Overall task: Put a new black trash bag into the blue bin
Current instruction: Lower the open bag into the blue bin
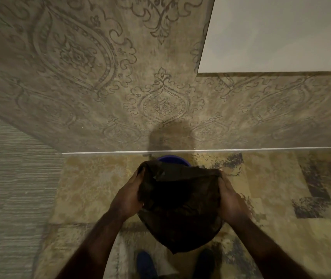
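Note:
A black trash bag hangs spread between both hands, its mouth pulled wide and its bottom drooping toward my feet. My left hand grips the bag's left edge. My right hand grips its right edge. The blue bin stands on the floor against the wall. Only a strip of its far rim shows above the bag; the rest is hidden behind the bag.
A patterned wallpapered wall rises just behind the bin, with a white baseboard line. A mottled yellow-brown rug covers the floor. Grey carpet lies at the left. My blue shoes show below the bag.

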{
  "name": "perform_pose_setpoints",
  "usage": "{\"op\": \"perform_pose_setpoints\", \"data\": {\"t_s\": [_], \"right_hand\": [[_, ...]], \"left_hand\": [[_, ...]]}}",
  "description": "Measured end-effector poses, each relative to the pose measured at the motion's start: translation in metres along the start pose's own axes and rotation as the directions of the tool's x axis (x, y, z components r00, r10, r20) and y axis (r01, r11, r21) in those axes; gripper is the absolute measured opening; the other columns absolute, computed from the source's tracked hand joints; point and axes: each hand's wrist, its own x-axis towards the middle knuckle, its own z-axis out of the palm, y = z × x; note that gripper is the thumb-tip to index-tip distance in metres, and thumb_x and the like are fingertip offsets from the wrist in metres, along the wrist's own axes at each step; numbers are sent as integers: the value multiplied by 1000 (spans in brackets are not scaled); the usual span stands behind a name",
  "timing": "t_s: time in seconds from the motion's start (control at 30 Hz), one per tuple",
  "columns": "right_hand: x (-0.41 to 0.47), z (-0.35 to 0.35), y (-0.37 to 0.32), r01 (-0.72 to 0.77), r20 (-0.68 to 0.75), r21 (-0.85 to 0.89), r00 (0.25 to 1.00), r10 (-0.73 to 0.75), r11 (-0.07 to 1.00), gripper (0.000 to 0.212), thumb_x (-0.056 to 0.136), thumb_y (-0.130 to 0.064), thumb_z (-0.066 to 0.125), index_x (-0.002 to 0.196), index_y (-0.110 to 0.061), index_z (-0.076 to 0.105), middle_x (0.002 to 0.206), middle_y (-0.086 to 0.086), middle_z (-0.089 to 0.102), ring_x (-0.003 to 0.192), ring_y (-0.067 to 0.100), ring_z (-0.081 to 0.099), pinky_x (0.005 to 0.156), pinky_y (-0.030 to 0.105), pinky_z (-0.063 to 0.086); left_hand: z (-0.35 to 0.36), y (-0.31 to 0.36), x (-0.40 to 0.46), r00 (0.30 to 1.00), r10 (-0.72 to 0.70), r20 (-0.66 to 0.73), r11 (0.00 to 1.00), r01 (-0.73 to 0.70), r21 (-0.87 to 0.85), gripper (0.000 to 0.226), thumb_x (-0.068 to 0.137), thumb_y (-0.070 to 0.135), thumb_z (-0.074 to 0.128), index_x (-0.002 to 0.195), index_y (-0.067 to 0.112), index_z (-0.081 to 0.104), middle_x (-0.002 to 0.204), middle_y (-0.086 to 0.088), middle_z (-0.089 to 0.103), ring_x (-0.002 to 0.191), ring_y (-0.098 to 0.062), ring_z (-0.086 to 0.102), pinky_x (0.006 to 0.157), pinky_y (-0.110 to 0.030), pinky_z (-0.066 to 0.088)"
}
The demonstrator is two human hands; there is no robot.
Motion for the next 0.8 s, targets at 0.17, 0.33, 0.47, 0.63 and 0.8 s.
{"op": "perform_pose_setpoints", "data": {"t_s": [0.17,0.33,0.47,0.63,0.8], "right_hand": [[19,13,11,-44,7,-24,999,45,999,94,77,-24,77,151,-31,19,166,-8,6,108,25,65,79,41,60],[40,20,21,-41,3,-47,999,42,998,86,79,-27,76,148,-30,24,166,-9,4,100,15,65,69,37,57],[59,42,41,-64,35,-79,997,67,995,92,76,-25,77,150,-31,22,166,-10,-2,101,26,68,68,42,58],[73,70,53,-74,20,-75,997,76,994,95,74,-24,80,150,-29,23,165,-15,-5,102,25,67,68,39,57],[87,94,61,-16,3,-8,1000,16,1000,96,74,-21,77,152,-32,22,164,-11,13,120,23,56,80,45,58]], "left_hand": [[12,-17,22,1000,21,-14,1000,-21,-10,99,76,17,73,148,36,8,153,18,11,133,-6,35,102,-28,44],[33,-47,42,1000,-4,7,1000,4,7,101,76,20,75,154,28,12,160,10,12,137,-8,33,105,-24,38],[51,-76,57,1000,-13,10,999,12,36,101,75,23,74,155,21,13,163,3,15,140,-11,31,107,-29,39],[72,-104,73,1000,10,-24,999,-9,43,97,76,22,73,155,20,16,162,1,18,141,-14,34,108,-32,41],[94,-113,82,994,51,-94,999,-52,-9,103,70,7,75,149,29,12,155,7,17,129,6,28,93,0,31]]}}
